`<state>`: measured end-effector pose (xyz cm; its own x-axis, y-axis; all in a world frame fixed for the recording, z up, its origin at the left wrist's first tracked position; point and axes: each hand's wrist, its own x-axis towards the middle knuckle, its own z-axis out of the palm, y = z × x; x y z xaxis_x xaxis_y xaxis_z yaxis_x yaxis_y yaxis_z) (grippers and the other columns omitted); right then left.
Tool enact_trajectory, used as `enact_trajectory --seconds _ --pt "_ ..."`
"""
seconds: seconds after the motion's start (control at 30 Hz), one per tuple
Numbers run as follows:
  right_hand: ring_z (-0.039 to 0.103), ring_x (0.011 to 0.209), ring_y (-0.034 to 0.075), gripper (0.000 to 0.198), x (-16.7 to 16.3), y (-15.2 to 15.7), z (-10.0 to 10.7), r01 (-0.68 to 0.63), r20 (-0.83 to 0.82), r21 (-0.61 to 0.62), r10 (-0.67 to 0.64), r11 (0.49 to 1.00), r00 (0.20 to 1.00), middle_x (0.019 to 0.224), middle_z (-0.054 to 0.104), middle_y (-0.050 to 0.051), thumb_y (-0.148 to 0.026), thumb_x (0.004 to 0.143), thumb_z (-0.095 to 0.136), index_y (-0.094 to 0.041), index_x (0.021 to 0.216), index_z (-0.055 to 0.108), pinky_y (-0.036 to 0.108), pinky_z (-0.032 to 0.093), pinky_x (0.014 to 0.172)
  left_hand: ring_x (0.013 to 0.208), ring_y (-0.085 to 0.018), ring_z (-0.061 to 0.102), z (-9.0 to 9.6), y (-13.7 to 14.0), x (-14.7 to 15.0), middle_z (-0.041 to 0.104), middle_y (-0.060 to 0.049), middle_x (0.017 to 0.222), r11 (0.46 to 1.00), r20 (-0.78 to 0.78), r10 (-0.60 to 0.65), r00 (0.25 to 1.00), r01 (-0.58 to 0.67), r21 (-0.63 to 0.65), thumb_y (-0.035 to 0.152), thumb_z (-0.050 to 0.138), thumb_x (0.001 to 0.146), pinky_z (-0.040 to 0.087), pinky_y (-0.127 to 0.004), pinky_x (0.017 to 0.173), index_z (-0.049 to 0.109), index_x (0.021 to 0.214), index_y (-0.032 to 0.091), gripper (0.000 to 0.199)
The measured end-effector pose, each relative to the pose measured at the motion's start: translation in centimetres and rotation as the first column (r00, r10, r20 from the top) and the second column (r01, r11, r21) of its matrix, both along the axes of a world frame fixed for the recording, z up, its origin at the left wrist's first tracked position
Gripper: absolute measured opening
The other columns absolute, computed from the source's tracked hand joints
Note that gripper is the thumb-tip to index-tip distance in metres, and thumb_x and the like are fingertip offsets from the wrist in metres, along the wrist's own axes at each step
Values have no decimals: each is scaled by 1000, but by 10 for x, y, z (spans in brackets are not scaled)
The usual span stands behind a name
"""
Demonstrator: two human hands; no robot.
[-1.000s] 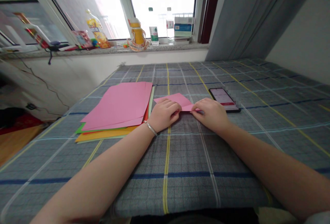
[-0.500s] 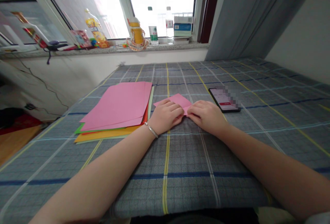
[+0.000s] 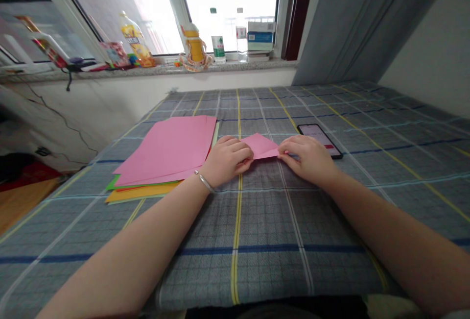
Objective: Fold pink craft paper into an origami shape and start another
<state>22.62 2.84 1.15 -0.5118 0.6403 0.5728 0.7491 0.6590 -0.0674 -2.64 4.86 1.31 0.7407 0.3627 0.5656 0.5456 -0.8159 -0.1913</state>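
Observation:
A small folded piece of pink paper (image 3: pixel 261 146) lies on the checked cloth between my hands, its peak pointing away from me and its straight edge towards me. My left hand (image 3: pixel 230 157) is closed on the paper's left end, hiding that corner under the fingers. At the right corner, my right hand (image 3: pixel 306 156) pinches the paper between thumb and fingertips. Left of my left hand is a stack of coloured paper (image 3: pixel 167 147), with pink sheets on top and green, orange and yellow edges showing below.
A phone (image 3: pixel 323 138) with its screen lit lies just beyond my right hand. The grey checked cloth (image 3: pixel 271 231) covers the surface. Along the windowsill (image 3: pixel 157 70) stand several bottles, a yellow cup (image 3: pixel 195 47) and boxes (image 3: pixel 260 37).
My hands have moved apart along the paper's near edge, the left one leftward and the right one rightward. More of the paper shows between them, and my right hand now covers part of the phone.

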Motion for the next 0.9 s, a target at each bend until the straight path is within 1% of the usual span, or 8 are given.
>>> enact_trajectory --seconds 0.27,0.47,0.6,0.67,0.73,0.8,0.83,0.9 --pt "60 88 21 7 2 -1 1 -21 17 -54 22 998 1000 93 70 4 -23 86 57 -22 82 63 33 42 80 79 -14 59 4 3 -7 68 -1 88 999 -107 -43 993 43 -1 25 48 93 42 -29 77 61 84 19 17" --pt "59 88 21 11 -1 -3 1 -24 83 -46 28 999 996 91 70 4 -25 88 55 -22 82 64 34 40 79 83 -15 59 3 2 -8 66 -4 98 998 -185 -64 981 57 -42 23 50 92 45 -27 75 62 89 18 14" --pt "59 86 20 11 1 -2 1 -9 79 -58 14 998 997 89 69 4 -25 88 55 -21 82 63 33 40 78 83 -15 60 4 2 -11 66 -5 98 997 -223 -67 972 56 -55 21 49 91 46 -27 74 62 89 17 14" --pt "59 85 20 10 2 -1 2 4 62 -60 0 998 998 89 69 4 -25 87 56 -21 82 63 33 40 77 81 -15 61 5 1 -12 66 -4 95 997 -219 -52 974 37 -73 22 48 91 46 -28 73 62 88 18 14" --pt "60 84 20 9 2 -1 1 8 48 -57 -6 998 999 88 69 3 -25 87 57 -21 81 63 32 41 76 81 -16 62 5 -2 -11 67 -4 93 992 -155 -15 988 -4 -127 28 50 90 46 -28 72 61 89 18 15" --pt "60 83 20 10 0 -2 0 4 44 -51 -2 999 999 87 69 3 -26 87 58 -21 80 64 31 41 76 84 -18 63 5 -7 -5 68 -5 96 980 -79 37 996 -51 -192 40 54 89 48 -29 73 61 96 17 25" --pt "60 83 19 11 -2 -3 0 -1 47 -46 3 999 999 86 69 3 -27 87 57 -21 80 64 31 41 76 88 -19 64 3 -10 -1 68 -6 100 977 -77 45 996 -60 -203 44 55 88 48 -30 76 61 102 16 31" --pt "60 82 19 14 -7 -6 -3 -11 53 -34 13 999 999 84 69 3 -28 88 56 -22 79 65 30 41 75 104 -23 62 -1 -14 9 67 -7 114 987 -96 47 994 -61 -151 47 54 89 46 -36 88 56 119 17 42"
